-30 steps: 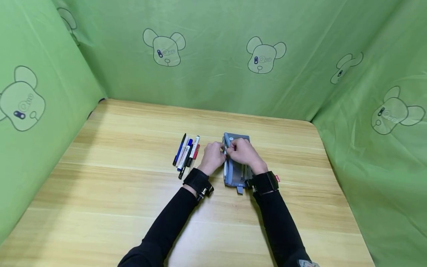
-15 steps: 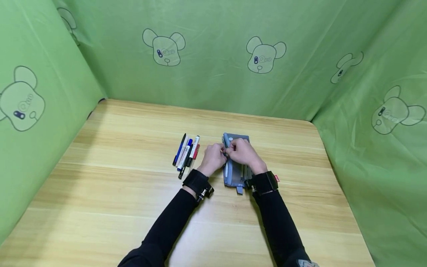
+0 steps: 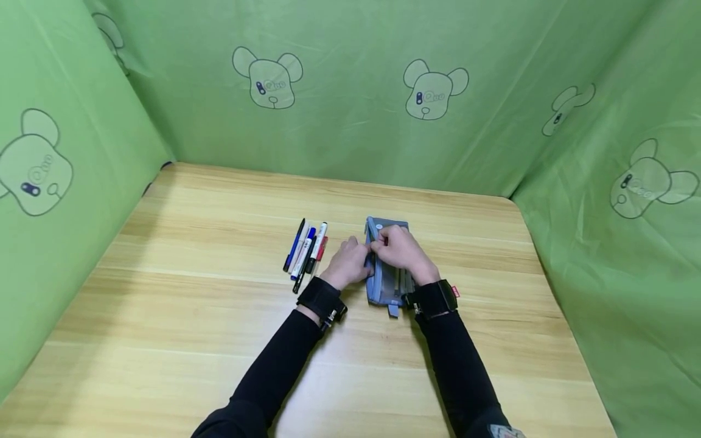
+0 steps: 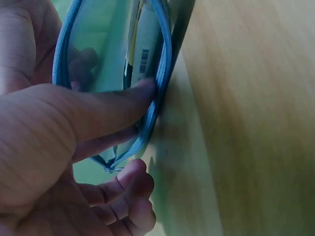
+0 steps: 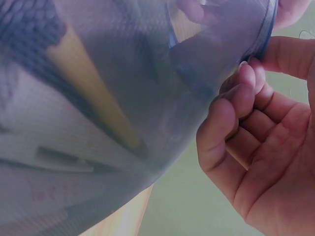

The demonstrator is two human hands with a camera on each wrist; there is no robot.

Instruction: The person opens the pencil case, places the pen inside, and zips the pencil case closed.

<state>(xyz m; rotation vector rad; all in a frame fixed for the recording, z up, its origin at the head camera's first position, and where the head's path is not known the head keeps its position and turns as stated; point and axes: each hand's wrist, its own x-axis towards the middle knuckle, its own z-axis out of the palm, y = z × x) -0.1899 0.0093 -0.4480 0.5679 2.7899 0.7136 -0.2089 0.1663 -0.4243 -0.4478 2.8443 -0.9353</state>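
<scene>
Down goes the white pen, now sunk inside the blue pencil case (image 3: 387, 280) lying mid-table. Left hand (image 3: 348, 263) pinches the case's blue rim, thumb pressed on it; right hand (image 3: 402, 250) grips the opposite edge. Beyond-left, loose pens (image 3: 305, 249) wait on the wooden table (image 3: 191, 316).

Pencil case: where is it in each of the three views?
Head: pencil case at table centre, under both hands.
Left wrist: its blue edge runs top to middle, left hand on it.
Right wrist: its mesh side fills the left, right hand pinching its edge.
Shared landmark: the blue edge.
</scene>
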